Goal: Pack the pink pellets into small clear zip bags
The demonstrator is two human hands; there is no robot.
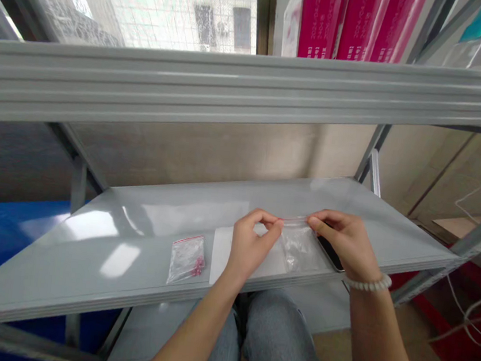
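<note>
My left hand point(254, 241) pinches the left end of a clear zip-lock bag point(300, 248) at its red-lined top strip. At the strip's right end, my right hand point(347, 239), with a beaded bracelet at the wrist, pinches the same bag. The bag looks flat, and I cannot make out anything inside it. Under the left hand and the bag lies a white sheet of paper point(221, 253). A dark phone point(331, 252) lies partly beneath my right hand. To the left, a second zip-lock bag point(187, 258) with small pink-red pieces in it rests on the shelf.
The grey metal shelf point(147, 268) holds these things. Above it runs an upper shelf edge point(233, 95), bearing pink-red boxes point(321, 22) and a bottle with a teal top point(478, 25). White cables point(468, 314) hang at right, and a blue surface point(4, 234) stands at left.
</note>
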